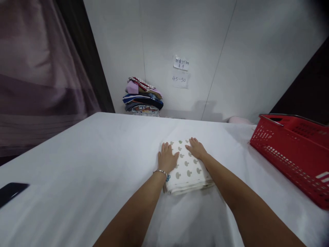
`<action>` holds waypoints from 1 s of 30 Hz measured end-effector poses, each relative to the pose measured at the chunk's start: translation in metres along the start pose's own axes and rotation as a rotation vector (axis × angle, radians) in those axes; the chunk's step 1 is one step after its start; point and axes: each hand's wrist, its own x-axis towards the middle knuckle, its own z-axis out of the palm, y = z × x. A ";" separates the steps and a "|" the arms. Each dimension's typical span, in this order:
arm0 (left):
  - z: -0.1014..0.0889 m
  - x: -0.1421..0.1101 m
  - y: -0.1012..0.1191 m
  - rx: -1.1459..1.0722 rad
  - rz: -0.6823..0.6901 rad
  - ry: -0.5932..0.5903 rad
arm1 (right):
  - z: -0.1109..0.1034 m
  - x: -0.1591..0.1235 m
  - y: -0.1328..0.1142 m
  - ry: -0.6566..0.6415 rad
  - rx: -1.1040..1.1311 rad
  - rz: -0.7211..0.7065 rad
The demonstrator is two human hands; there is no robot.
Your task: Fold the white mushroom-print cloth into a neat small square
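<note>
A folded white cloth [189,171] with grey-beige mushroom prints lies on the white-covered table [102,154], its layered edge facing me. My left hand [167,158] rests flat on the cloth's left side, fingers stretched out and thumb apart; a bracelet circles that wrist. On the far right part of the same cloth lies my right hand [196,149], its fingers also extended and pressed down on the fabric. Both palms face down, and neither hand grips anything.
To the right stands a red plastic basket [295,154] with a metal handle. A dark, flat, glossy object [11,192] lies at the left edge. Beyond the far edge rises a stack of folded cloths [144,97] by the wall, where paper notes [180,79] hang. A curtain [38,79] hangs left.
</note>
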 end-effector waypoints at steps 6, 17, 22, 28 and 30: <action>0.000 0.000 0.000 0.015 -0.001 0.017 | -0.022 -0.010 0.003 -0.023 0.324 0.053; -0.011 0.010 0.003 -0.029 -0.015 -0.095 | -0.024 -0.133 0.045 0.173 0.600 0.362; -0.028 -0.010 0.012 -0.009 0.054 -0.111 | -0.023 -0.136 0.037 0.202 0.488 0.386; -0.012 -0.062 0.009 0.043 0.209 -0.106 | -0.017 -0.127 0.030 0.255 0.420 0.429; -0.008 -0.068 0.007 0.052 0.212 -0.087 | -0.014 -0.127 0.030 0.267 0.435 0.430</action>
